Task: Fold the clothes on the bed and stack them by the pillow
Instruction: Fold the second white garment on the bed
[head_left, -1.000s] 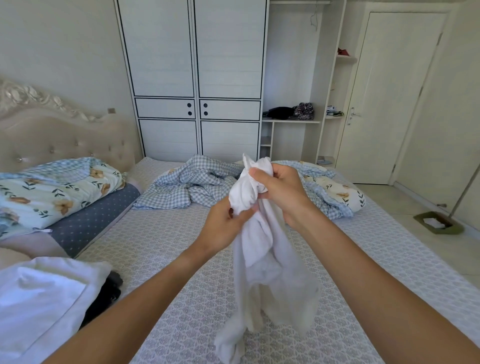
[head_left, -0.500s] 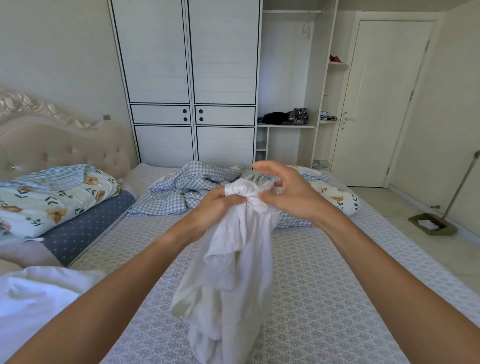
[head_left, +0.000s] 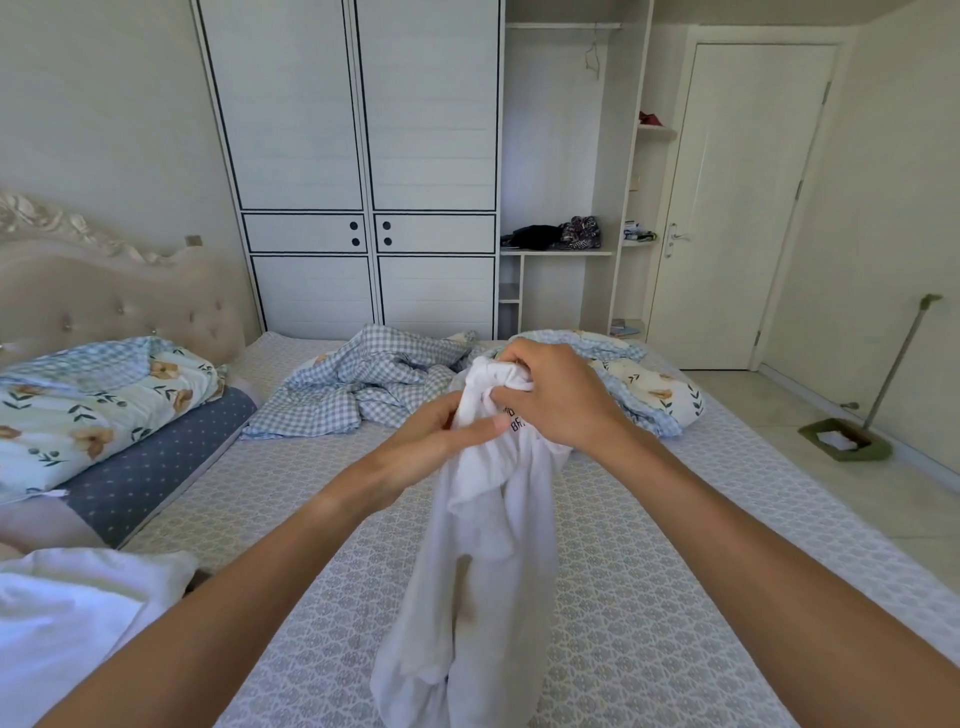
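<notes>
both hands (head_left: 558, 397) grip white garment (head_left: 483, 561), bed (head_left: 649, 597) open

Bunched white garment (head_left: 488, 525), perhaps a shirt, dangling

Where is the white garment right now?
Head view, centre: the white garment hangs above the bed, held by the left hand and right hand.

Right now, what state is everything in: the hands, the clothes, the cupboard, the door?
Left hand: gripping the white garment.
Right hand: gripping the garment's bunched top.
White garment: unfolded, hanging crumpled above the bed.
Checked bedding: rumpled, unfolded.
Floral pillow: lying by the headboard.
Wardrobe doors: shut.
Room door: shut.
Open shelf: dark clothes piled on it.
</notes>
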